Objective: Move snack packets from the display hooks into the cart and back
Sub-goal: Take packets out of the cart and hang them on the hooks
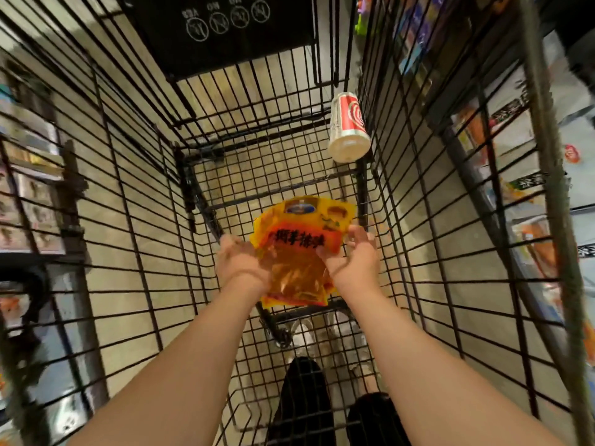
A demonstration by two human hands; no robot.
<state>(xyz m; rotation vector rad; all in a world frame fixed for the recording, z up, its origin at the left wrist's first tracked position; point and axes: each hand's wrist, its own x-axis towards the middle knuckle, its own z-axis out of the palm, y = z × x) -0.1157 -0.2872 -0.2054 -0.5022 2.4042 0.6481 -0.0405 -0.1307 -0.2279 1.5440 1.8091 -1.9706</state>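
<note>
Low inside the black wire shopping cart [128,188], you hold a fanned stack of yellow-and-orange plastic snack packets [299,239] between both hands. Your left hand [241,262] grips the stack's left edge, fingers curled round it. Your right hand [354,255] pinches the right edge, thumb on the front beside a red band printed with black characters, fingers curled behind. The snack packets sit within the basket, between its two side walls and towards the near end; whether their lower edge touches the mesh floor cannot be told. Their lower halves are clear film showing orange contents, and a blue oval badge marks the top of the uppermost one.

Beyond them, well apart, a red-and-white cylindrical container [349,127] with a cream end lies on its side against the cart's right wall. At the far end hangs a black flat panel [219,33] bearing four white circular icons. Blurred shelves of packaged goods [515,156] flank the cart on the right, and more blurred shelving [29,175] stands on the left. Through the near mesh show your white shoes [302,336] and black trousers [302,397]
</note>
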